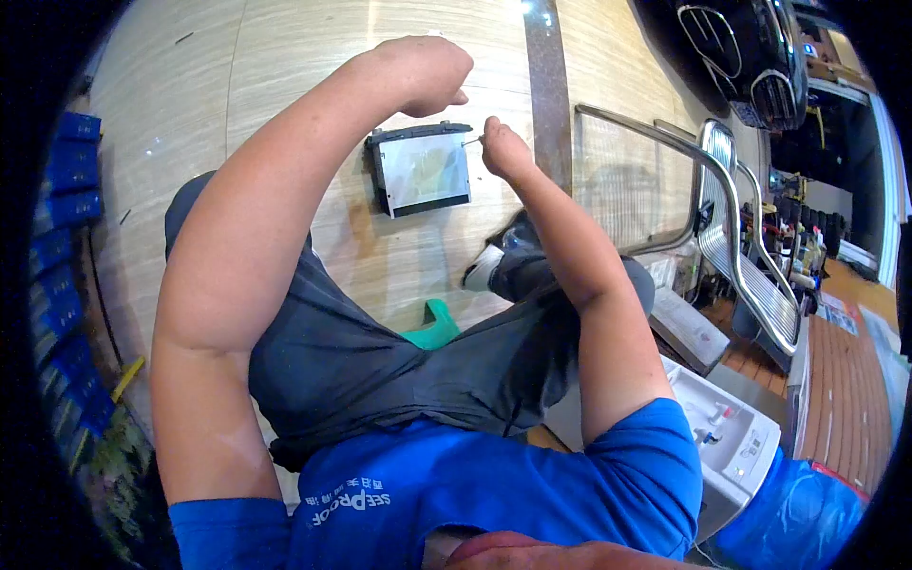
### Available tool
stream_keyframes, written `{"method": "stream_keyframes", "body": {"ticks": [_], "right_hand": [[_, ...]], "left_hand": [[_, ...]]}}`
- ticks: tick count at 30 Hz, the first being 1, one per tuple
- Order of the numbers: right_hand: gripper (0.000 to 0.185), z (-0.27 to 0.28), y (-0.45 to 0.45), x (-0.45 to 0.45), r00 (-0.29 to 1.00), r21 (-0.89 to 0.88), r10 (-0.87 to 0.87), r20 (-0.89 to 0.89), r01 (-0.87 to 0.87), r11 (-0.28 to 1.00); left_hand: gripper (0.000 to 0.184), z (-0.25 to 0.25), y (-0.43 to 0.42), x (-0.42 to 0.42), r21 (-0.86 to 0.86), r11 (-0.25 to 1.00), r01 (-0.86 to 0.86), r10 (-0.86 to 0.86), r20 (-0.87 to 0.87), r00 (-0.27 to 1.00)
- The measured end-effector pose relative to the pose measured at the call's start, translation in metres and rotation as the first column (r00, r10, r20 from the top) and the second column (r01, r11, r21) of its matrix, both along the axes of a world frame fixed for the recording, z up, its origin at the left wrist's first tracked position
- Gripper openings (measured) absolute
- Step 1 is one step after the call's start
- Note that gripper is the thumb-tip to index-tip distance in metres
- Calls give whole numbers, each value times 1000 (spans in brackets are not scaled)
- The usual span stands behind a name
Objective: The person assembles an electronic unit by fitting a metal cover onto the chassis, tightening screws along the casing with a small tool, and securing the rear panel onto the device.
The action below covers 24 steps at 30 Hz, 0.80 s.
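Head: box (425,166) beside right grip (506,152)

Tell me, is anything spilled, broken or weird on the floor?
Two thin dark bits lie loose on the floor, left of the silver box. They look dropped, maybe, but are too small to identify. I see no spill or obvious damage.

Pale, streaked, glossy floor (313,57) with a dark stone band (548,85).
A boxy metal unit, silver-topped and black-fronted (423,169), rests mid-floor, left of the band; two tiny dark slivers (124,217) lie toward the floor's left edge; a chrome tube-framed bench with ridged metal seats (765,294) stands toward its right edge.
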State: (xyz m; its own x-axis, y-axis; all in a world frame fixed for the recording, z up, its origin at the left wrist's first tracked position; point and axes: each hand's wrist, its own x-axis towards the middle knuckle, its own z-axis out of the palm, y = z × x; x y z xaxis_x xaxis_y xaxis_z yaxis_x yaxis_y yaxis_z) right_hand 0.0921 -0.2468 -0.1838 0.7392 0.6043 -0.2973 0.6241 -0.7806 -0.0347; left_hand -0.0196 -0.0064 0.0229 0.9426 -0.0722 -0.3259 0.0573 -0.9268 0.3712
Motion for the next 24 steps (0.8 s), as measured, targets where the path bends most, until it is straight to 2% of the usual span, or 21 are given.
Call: {"method": "stream_keyframes", "body": {"ticks": [3,7,9,19,21,22,24], "right_hand": [[33,32,10,-8,994,-62,-44,-96,39,997],[33,24,8,-6,995,-106,-41,-85,32,994],[36,14,6,-7,999,-8,-51,14,51,999],[31,23,6,-7,994,-78,-68,-87,62,995],[31,17,5,-8,997,29,-66,-37,67,997],[31,8,1,-4,997,28,-66,-36,67,997],[30,0,-1,-1,998,54,46,-35,-44,998]], "left_hand": [[30,-1,1,0,-6,1000,3,-3,-14,1000],[30,-1,1,0,-15,1000,19,-19,2,1000],[30,-1,1,0,-12,1000,26,-26,11,1000],[31,-3,-1,-1,2,1000,11,-11,18,1000],[31,-5,-2,-1,12,1000,-6,6,39,999],[31,-2,-1,-1,6,1000,-4,3,35,999],[31,0,-1,0,1,1000,-1,1,33,999]]}}
